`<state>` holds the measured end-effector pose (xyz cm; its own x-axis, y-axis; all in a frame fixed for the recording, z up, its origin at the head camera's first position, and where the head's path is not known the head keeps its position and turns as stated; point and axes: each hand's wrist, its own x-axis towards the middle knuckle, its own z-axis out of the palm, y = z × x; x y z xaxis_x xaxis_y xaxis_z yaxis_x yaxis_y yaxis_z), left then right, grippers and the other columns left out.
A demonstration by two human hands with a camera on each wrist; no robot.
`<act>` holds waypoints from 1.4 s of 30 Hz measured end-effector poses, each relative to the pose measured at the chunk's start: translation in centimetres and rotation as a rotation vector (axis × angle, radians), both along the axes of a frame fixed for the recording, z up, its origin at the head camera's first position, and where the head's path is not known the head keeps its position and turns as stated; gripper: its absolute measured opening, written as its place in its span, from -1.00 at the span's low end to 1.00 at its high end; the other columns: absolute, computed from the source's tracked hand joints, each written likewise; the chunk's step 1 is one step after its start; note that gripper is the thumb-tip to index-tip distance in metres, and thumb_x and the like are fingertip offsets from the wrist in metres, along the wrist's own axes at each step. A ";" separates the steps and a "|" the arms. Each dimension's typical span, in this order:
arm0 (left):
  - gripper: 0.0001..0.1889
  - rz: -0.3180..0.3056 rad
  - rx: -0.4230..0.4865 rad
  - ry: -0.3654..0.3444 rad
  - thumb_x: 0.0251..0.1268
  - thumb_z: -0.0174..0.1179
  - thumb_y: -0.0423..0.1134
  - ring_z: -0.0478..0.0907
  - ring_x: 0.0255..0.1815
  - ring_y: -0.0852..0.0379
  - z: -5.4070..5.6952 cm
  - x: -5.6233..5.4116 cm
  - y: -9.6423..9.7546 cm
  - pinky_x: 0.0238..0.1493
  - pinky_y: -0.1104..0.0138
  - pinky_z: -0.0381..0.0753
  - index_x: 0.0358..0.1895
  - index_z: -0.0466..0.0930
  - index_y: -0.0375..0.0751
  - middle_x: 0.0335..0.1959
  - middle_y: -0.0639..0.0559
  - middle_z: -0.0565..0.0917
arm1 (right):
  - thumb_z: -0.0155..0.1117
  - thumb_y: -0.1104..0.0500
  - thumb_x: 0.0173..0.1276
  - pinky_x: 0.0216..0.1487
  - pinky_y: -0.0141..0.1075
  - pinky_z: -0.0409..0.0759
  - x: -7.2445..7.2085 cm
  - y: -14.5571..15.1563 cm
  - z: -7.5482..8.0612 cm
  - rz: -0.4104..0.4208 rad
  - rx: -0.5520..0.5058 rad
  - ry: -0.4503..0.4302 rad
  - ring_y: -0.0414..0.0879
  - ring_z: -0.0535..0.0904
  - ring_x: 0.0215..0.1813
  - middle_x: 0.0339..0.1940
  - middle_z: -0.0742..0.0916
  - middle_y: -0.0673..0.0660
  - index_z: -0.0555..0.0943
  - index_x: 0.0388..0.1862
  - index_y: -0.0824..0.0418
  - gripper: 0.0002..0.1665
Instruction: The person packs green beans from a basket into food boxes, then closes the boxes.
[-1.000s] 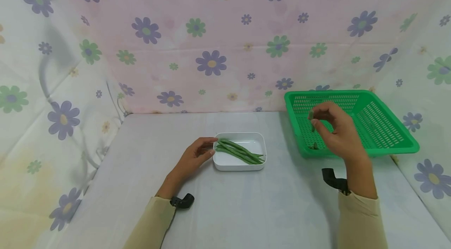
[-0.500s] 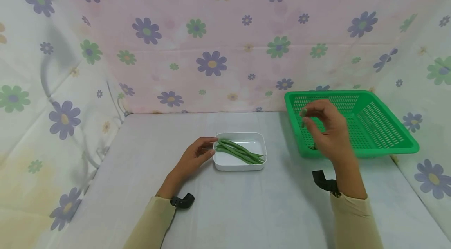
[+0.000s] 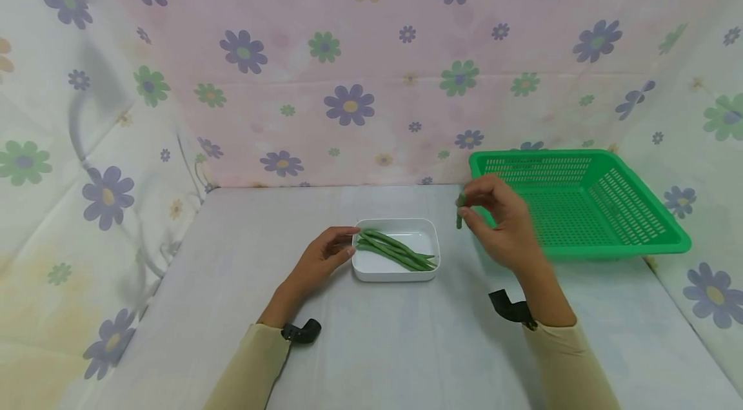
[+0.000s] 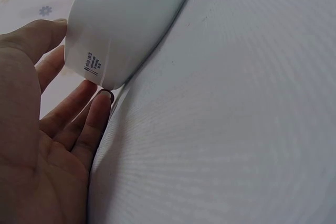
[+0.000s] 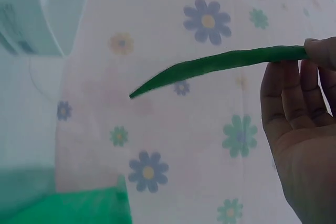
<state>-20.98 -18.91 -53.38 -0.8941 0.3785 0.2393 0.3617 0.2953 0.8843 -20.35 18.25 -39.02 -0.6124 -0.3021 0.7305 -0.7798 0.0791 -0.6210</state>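
Note:
Between the thumb and fingers of my right hand [image 3: 502, 223] a green bean [image 5: 210, 65] is pinched by one end. In the right wrist view its slim tapering tip points away to the left. That hand is raised between the green basket [image 3: 633, 250] and a white dish [image 3: 397, 276]. Several long green beans [image 3: 395, 249] lie together inside the dish. At the dish's left end rests my left hand [image 3: 316, 260], its thumb and index fingertips right at the rim. The left wrist view has the other fingertips against the dish's lower wall [image 4: 126, 19], close to the table.
The slotted plastic basket stands at the back right, near the flowered cloth [image 3: 395, 139] that hangs behind and along both sides. A pale cloth covers the table [image 3: 371, 345]. Black wrist bands [image 3: 302, 331] sit on both arms.
My right hand has moved left from over the basket, carrying the green bean out past its left rim toward the dish. The left hand and the dish have stayed in place.

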 end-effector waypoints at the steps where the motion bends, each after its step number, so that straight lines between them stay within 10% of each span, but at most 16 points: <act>1: -0.54 -0.001 0.000 0.000 0.61 0.25 -0.23 0.54 0.44 -0.04 0.0 0.0 0.0 0.36 0.20 0.61 0.48 0.50 0.07 0.45 0.06 0.54 | 0.31 0.63 0.35 0.13 -0.34 0.71 0.1 -0.3 -0.1 0.008 0.000 -0.017 -0.04 0.67 -0.08 -0.10 0.62 0.30 0.56 0.06 0.50 -0.66; 42: -0.54 0.008 -0.018 0.002 0.62 0.24 -0.20 0.54 0.44 -0.02 0.1 0.0 0.0 0.37 0.17 0.61 0.48 0.49 0.09 0.46 0.08 0.53 | 0.37 0.39 0.49 0.07 -0.14 0.77 -0.9 -6.5 -7.5 0.028 0.310 -0.297 -0.07 0.75 -0.05 -0.08 0.77 0.19 0.57 0.21 0.26 -0.63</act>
<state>-21.00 -18.90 -53.30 -0.8967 0.3755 0.2343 0.3609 0.3139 0.8782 -21.22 11.73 -46.51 -0.7713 -0.4987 0.3955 -0.5748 0.2790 -0.7692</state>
